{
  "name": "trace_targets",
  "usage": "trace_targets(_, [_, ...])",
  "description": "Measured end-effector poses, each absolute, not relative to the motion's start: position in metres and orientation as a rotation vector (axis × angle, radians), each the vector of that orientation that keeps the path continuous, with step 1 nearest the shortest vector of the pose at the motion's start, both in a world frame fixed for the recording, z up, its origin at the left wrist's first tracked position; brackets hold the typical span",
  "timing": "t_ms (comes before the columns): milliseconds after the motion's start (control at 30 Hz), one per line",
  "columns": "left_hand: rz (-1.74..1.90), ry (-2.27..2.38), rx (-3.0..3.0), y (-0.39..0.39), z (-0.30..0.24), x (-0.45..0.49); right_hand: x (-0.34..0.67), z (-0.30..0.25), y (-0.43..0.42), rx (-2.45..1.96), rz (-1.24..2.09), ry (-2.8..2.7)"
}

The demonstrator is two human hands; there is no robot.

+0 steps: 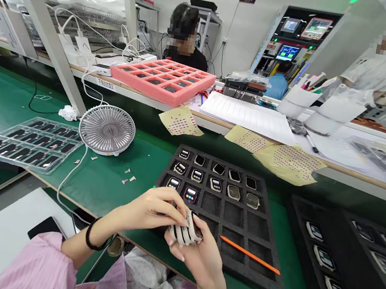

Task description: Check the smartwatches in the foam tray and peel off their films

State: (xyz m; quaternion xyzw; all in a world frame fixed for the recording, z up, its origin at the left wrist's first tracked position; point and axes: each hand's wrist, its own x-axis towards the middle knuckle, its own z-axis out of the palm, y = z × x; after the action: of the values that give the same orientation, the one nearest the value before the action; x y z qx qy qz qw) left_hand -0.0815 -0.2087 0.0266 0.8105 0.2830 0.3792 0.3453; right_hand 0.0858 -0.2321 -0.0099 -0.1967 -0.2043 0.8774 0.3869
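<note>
- Left hand (151, 211) and right hand (197, 256) together, clamped on white-striped device (185, 230), held over black foam tray (260, 271) corner for firm control.
- Watch-like units (189, 194) seated singly in compartments, apparently for separation.

At 6 o'clock, a white band (185, 230) striped black, pale pink sleeves (38, 269) and a black foam tray (257, 225) with an orange pencil (250, 255). At 12 o'clock, a salmon-pink tray (127, 68). At 1 o'clock, cream sheets (288, 164) dotted red on a green mat (103, 188).

A green bench (96, 187) carries a black foam tray (264, 227) and fan (107, 129).
</note>
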Motion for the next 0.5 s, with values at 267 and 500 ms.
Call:
trace_targets(267, [0.781,0.627,2.110,-0.204,0.034,-0.087,0.086,-0.017,-0.234,-0.508,2.363,-0.469])
trace_targets(500, [0.712,0.593,2.052,-0.201,0.037,-0.085,0.088,-0.016,-0.239,-0.436,2.484,-0.632])
